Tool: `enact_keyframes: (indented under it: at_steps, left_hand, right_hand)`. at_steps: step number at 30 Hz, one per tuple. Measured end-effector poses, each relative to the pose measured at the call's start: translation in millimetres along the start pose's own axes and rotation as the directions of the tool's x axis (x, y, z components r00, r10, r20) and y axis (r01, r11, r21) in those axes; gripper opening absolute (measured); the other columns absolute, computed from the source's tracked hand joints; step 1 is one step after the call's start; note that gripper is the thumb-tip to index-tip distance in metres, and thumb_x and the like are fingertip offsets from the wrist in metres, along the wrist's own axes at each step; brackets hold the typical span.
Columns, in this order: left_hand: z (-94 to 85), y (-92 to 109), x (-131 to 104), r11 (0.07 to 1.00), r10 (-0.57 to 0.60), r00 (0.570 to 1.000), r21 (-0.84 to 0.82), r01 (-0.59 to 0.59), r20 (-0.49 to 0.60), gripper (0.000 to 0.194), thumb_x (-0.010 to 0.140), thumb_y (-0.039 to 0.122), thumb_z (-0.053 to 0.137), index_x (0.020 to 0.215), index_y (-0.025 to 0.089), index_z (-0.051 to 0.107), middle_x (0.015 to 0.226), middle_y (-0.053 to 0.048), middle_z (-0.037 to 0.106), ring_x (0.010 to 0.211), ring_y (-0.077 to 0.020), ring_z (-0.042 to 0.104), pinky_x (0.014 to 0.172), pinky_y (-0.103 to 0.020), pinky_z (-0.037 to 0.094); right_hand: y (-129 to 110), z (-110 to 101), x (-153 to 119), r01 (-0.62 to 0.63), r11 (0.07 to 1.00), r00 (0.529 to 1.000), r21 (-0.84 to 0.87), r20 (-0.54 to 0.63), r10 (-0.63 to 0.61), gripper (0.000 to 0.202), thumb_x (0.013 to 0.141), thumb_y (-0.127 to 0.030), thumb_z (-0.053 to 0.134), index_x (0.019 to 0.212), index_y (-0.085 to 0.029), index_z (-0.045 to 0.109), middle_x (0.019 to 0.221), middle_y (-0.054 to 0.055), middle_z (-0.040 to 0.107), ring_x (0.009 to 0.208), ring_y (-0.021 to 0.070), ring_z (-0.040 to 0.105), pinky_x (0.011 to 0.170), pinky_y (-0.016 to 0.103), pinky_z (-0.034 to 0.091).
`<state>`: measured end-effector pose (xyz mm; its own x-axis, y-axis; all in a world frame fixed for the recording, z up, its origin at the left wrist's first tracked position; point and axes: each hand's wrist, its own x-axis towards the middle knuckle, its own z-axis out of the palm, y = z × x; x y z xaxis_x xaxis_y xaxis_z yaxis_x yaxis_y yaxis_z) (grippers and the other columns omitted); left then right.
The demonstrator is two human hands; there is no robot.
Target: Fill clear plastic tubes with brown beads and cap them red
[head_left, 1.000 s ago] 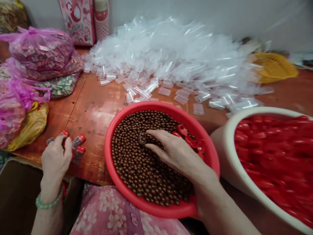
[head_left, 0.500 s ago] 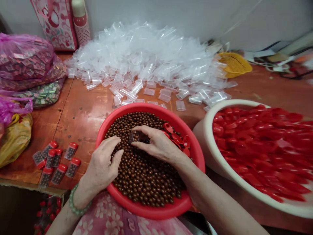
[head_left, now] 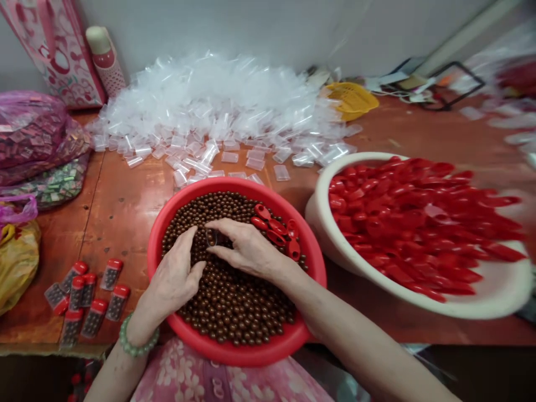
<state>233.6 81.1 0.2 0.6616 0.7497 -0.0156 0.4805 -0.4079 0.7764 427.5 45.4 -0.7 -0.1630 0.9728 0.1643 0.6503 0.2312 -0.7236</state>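
Observation:
A red basin holds a mass of small brown balls. Over the balls, my right hand grips a small clear container between thumb and fingers; a few balls show inside it. My left hand, with a green bead bracelet at the wrist, hovers over the basin's left side, thumb and fingers apart and nothing between them. Several red caps lie on the balls at the basin's right. Left of the basin, filled clear containers with red caps lie on the table.
A white basin of red pieces stands at the right. Behind lies a heap of clear containers beside a yellow basket. Plastic bags, a pink bag and a bottle are at the left.
The view has turned to the right, so everything sits further left. My right hand still holds the clear container, and my left hand stays open beside it.

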Motion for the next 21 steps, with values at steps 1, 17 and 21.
enact_keyframes:
  at_steps: [1,17,21]
  left_hand:
    - [0.3,0,1,1.000,-0.008,1.000,-0.015,0.008,0.010,0.061,0.084,0.017,0.052,0.143,0.013,0.036,0.147,-0.018,0.045,0.138,-0.0267,0.044,0.116,-0.049,0.034]
    - [-8.8,17,6,0.984,-0.131,0.990,-0.113,0.136,0.051,0.048,0.079,0.026,0.066,0.125,0.018,0.057,0.093,-0.003,0.071,0.079,-0.0162,0.064,0.077,-0.028,0.052]
    - [-8.8,16,5,0.962,-0.176,0.984,-0.207,0.180,0.036,0.038,0.076,0.024,0.067,0.113,0.019,0.059,0.083,0.000,0.066,0.073,-0.0141,0.060,0.072,-0.026,0.048]
  right_hand:
    - [-3,0,0,-0.012,1.000,1.000,-0.009,0.018,0.012,0.036,0.082,-0.016,0.067,0.118,-0.015,0.061,0.111,0.012,0.070,0.103,0.0226,0.066,0.091,0.041,0.053]
    - [-6,-33,-18,-0.144,0.961,0.984,-0.234,-0.139,0.114,0.020,0.093,-0.022,0.054,0.111,-0.015,0.062,0.107,0.011,0.071,0.098,0.0225,0.066,0.087,0.037,0.052]
    - [21,-40,-21,-0.387,0.633,0.922,-0.670,-0.284,0.263,0.010,0.090,-0.021,0.056,0.091,-0.013,0.063,0.085,0.015,0.069,0.079,0.0276,0.066,0.069,0.038,0.052]
